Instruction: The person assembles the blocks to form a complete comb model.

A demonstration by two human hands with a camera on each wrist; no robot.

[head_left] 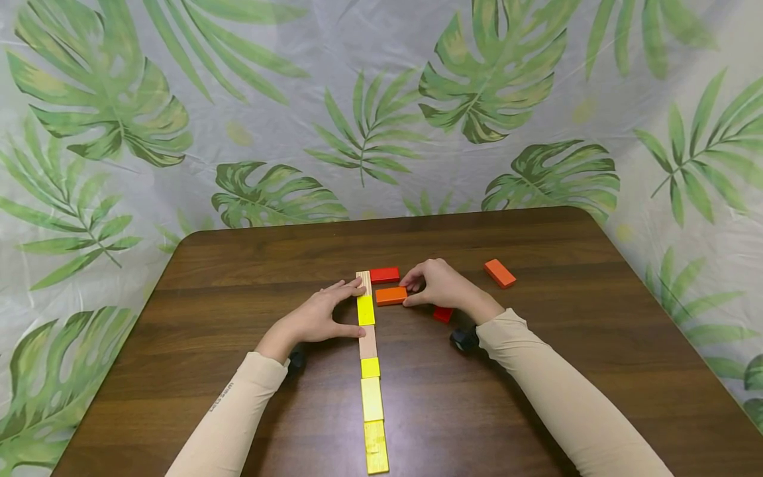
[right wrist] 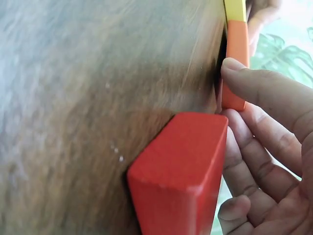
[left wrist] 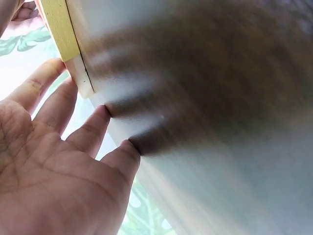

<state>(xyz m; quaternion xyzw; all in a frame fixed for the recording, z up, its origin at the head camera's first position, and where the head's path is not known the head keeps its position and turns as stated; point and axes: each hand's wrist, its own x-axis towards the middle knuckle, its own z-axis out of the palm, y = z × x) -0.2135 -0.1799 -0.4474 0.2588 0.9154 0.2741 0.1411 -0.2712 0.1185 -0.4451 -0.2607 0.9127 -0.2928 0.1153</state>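
A straight row of flat wooden blocks (head_left: 372, 401), yellow, pale yellow and plain wood, runs along the table in the head view. My left hand (head_left: 318, 315) rests at the row's left side, index finger and thumb touching it near the far end. Straight fingers (left wrist: 88, 132) show in the left wrist view. With thumb and fingers my right hand (head_left: 441, 288) pinches the right end of an orange block (head_left: 390, 296), which lies just right of the row. Behind it, a red block (head_left: 384, 275) sits against the row's far block.
Another red block (head_left: 443, 314) is partly hidden under my right hand; a red block (right wrist: 186, 152) looms close in the right wrist view. Farther right lies a second orange block (head_left: 499, 273). A leaf-patterned cloth (head_left: 369, 119) hangs behind the brown table (head_left: 238, 265).
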